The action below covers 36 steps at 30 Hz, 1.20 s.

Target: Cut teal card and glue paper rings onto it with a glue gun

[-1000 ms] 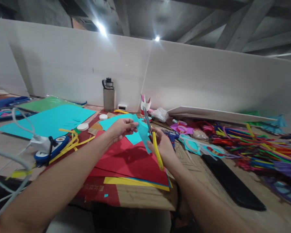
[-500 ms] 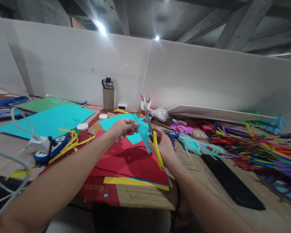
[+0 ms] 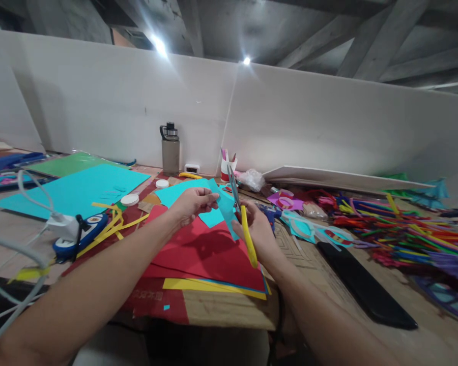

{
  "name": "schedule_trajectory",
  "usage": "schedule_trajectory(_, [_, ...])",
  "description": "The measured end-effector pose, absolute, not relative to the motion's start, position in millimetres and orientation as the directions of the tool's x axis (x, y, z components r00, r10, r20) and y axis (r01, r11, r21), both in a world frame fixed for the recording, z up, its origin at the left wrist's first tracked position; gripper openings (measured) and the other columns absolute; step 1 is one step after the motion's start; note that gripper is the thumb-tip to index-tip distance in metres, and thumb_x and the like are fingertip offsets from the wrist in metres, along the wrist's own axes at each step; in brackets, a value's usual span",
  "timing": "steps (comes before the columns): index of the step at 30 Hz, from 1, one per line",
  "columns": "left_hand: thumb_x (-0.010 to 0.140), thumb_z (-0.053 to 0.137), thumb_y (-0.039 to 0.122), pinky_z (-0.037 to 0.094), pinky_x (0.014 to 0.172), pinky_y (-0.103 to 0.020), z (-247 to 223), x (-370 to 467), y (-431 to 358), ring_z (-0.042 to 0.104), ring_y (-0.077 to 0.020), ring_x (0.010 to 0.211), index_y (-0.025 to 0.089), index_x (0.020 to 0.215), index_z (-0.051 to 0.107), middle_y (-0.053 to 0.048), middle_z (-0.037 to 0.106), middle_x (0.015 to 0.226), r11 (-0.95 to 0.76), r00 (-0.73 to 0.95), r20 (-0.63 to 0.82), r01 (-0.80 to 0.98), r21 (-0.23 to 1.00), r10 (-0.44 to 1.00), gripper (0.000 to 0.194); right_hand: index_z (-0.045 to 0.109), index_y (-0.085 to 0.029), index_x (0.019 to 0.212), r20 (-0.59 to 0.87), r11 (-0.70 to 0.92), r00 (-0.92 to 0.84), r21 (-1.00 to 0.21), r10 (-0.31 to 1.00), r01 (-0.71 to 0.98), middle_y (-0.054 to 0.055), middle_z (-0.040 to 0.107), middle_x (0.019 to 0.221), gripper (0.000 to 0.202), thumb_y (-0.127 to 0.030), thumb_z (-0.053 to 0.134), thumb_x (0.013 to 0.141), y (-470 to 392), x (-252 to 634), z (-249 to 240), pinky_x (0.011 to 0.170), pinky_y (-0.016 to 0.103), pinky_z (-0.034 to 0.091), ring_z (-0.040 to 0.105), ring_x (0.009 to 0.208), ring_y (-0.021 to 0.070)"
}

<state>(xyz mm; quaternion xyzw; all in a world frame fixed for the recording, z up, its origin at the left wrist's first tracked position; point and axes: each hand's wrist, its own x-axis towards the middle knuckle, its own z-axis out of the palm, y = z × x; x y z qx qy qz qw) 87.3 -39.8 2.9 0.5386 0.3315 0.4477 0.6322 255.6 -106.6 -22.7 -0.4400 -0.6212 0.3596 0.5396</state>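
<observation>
My left hand pinches the upper part of a narrow light-blue paper piece. The yellow-handled scissors are in my right hand, blades pointing up and away beside the paper; its thumb lies at the lower end of the piece. Both hands are above a stack of red paper, with yellow sheets showing at its front edge. Behind the left hand lies more light-blue paper, partly hidden.
A bottle and a pen cup stand at the back. Large blue paper, yellow strips and a white plug lie left. A black case and colourful pipe cleaners are on the right.
</observation>
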Motion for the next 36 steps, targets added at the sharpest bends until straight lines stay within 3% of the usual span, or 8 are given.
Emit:
schedule_trajectory(22, [0.059,0.078,0.036,0.038,0.053,-0.022,2.5,88.0,-41.2,0.053,-0.0083,0.053,0.013,0.063,0.053,-0.002,0.059,0.058,0.012,0.388,0.07,-0.206,0.978,0.919,0.035,0.045,-0.021,0.105,0.307,0.305,-0.011,-0.943,0.952,0.131,-0.003,0.054,0.071,0.04,-0.022,0.057,0.067,-113.6,253.3,-15.3,0.049,0.023,0.041,0.052,0.057,0.0116])
schedule_trajectory(36, [0.061,0.077,0.036,0.04,0.054,-0.021,-1.0,85.6,-36.3,0.055,-0.0083,0.054,0.012,0.064,0.054,-0.002,0.06,0.057,0.008,0.407,0.075,-0.197,0.98,0.91,0.033,0.046,-0.02,0.103,0.311,0.309,-0.004,-0.944,0.951,0.113,-0.002,0.058,0.074,0.04,-0.021,0.058,0.065,-111.3,253.2,-17.2,0.055,0.025,0.043,0.056,0.061,0.0129])
